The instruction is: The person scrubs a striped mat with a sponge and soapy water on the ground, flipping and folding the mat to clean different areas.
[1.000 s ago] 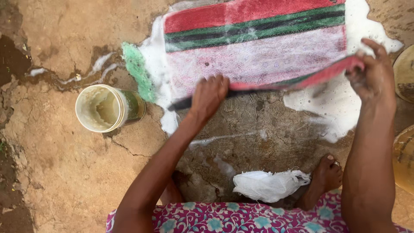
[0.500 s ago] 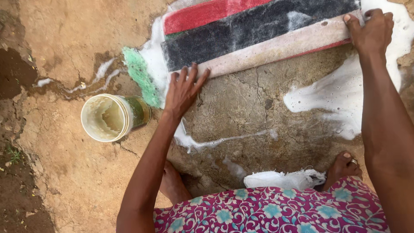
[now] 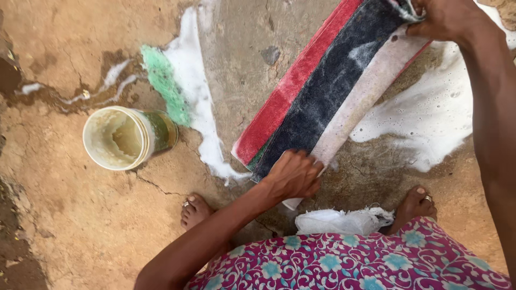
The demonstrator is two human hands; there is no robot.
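A wet folded mat (image 3: 322, 91) with red, black and pale pink bands lies diagonally on the cracked concrete floor (image 3: 107, 225). My left hand (image 3: 293, 174) grips its near end, fingers curled over the edge. My right hand (image 3: 441, 19) holds the far end at the top right. White soap foam (image 3: 430, 123) spreads on the floor to the right of the mat, and another streak of foam (image 3: 193, 91) runs to its left.
An open plastic jar (image 3: 121, 138) with soapy residue lies on its side at the left. A green smear (image 3: 164, 83) marks the floor beside it. A white mesh scrubber (image 3: 338, 221) sits between my bare feet (image 3: 196, 210).
The mat was folded over, then swung from lying across the top to a diagonal. My left hand went from flat on its edge to gripping the near end.
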